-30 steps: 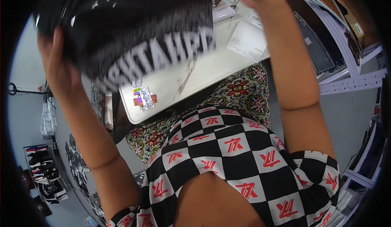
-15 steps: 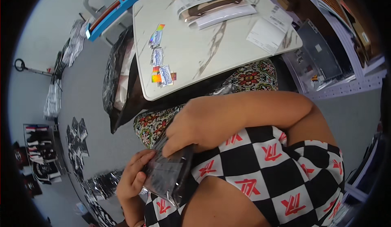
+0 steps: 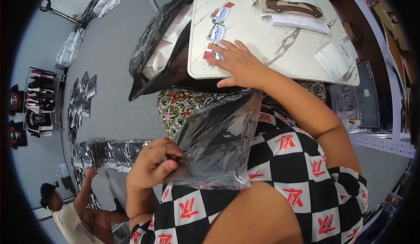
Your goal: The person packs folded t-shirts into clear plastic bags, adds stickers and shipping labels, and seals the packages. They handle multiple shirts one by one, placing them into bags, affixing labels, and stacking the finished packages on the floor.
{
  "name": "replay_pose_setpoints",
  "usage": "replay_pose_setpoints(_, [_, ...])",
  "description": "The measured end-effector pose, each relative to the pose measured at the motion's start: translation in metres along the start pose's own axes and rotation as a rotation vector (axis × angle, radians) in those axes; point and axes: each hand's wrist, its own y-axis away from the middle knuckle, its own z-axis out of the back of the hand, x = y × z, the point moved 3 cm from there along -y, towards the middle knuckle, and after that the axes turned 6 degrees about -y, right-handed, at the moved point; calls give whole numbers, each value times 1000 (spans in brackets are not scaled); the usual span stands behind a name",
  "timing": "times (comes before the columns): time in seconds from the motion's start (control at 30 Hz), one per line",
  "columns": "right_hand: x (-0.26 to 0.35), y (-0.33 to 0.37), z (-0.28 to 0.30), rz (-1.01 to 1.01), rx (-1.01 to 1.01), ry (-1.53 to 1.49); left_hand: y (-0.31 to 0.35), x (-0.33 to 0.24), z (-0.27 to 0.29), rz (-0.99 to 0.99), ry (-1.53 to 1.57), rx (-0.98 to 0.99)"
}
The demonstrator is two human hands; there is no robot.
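A clear plastic bag with a folded black garment inside lies across my lap. My left hand grips its left edge, the fingers curled in against the plastic. Over the near left part of the white marbled table stretches my right hand, open, fingers spread and holding nothing that I can see. Its fingertips are at the nearest of several small stickers, covering part of them; I cannot tell whether they touch.
Wrapped parcels and white label sheets lie on the table. Beside it on the floor stands a large open black plastic sack. At lower left a person reaches toward rows of bagged black garments. Shelving stands at right.
My right hand has left the bag and moved up to the stickers, opening out. The bag now lies flatter and more spread out. The view has shifted left, bringing another person in.
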Motion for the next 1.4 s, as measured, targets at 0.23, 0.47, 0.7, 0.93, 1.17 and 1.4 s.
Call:
replay_pose_setpoints(0.23, [-3,-4,-18,13,136,8,4,13,3,-4,59,-36])
replay_pose_setpoints(0.47, [-7,8,-8,-119,65,-23,-7,21,5,-32,98,14])
replay_pose_setpoints(0.7, [-6,27,-4,-54,150,-125,-16,18,9,-114,97,31])
replay_pose_setpoints(0.93, [7,17,2,-75,3,-94,-20,16,4,-298,98,18])
replay_pose_setpoints(1.17, [3,22,2,49,169,-176,-18,16,-3,-273,113,-49])
replay_pose_setpoints(1.4, [5,16,0,36,133,-216,-17,18,-2,-216,133,-60])
